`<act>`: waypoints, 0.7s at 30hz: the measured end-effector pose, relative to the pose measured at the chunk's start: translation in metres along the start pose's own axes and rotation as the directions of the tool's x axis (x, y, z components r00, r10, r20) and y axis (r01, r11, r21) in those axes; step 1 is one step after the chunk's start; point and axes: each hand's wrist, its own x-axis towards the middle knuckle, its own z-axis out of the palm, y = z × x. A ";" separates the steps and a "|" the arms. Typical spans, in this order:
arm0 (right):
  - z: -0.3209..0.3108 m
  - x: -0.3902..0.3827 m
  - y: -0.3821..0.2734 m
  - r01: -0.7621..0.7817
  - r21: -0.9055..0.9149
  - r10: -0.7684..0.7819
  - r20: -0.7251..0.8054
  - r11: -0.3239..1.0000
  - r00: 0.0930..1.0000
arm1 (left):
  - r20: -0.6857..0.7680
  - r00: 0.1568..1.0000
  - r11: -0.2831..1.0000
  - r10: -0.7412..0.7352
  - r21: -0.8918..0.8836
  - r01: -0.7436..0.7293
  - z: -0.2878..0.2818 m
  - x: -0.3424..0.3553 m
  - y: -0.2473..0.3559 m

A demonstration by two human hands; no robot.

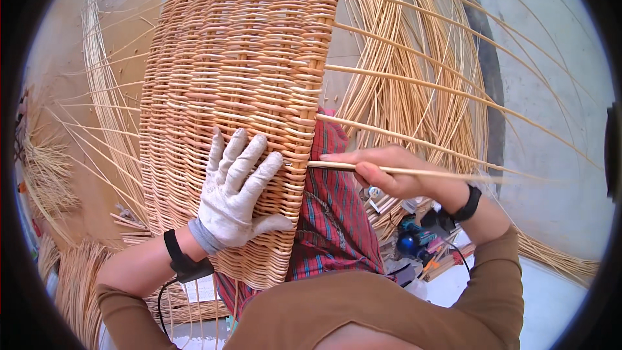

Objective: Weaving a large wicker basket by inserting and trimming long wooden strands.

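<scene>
A woven wicker panel (240, 45) stretches across my lap, with long rods sticking out from both of its sides. My left hand (236, 194), in a white glove, lies flat on the weave with its fingers spread. At the panel's right edge, my bare right hand (392, 168) pinches a pale wicker rod (334, 165), whose end meets the edge weave. A thin, dark, metal-looking strip runs along that rod under my fingers; its kind is hard to make out. Beneath the panel shows a red plaid cloth (334, 214) over my lap.
Bundles of loose rods (414, 58) lie on the floor at the far right, and more rods (107, 84) at the left. A cut bundle (81, 285) sits at the lower left. Beside my right forearm are a blue object (409, 243) and clutter. Projecting rods (447, 78) reach toward the right wall.
</scene>
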 end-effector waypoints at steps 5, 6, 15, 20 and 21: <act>-0.007 0.004 -0.004 -0.064 0.019 0.061 0.148 0.998 0.987 | -0.010 1.000 0.999 0.014 0.038 -0.014 -0.001 0.000 0.002; -0.004 0.004 -0.006 -0.037 -0.053 0.041 0.084 0.998 0.996 | -0.010 1.000 0.999 0.001 0.045 -0.001 0.000 0.001 0.002; 0.024 -0.013 -0.008 -0.200 -0.224 0.178 -0.116 0.954 0.977 | -0.076 0.997 0.998 0.015 0.066 -0.010 -0.001 0.003 0.007; 0.030 -0.009 0.010 -0.104 -0.541 -0.095 -0.328 0.834 0.940 | -0.206 0.978 0.999 0.034 0.025 -0.030 0.002 -0.005 0.002; 0.029 -0.011 0.005 -0.089 -0.550 -0.102 -0.308 0.831 0.946 | -0.213 0.977 0.999 0.032 0.014 -0.030 0.002 -0.005 0.002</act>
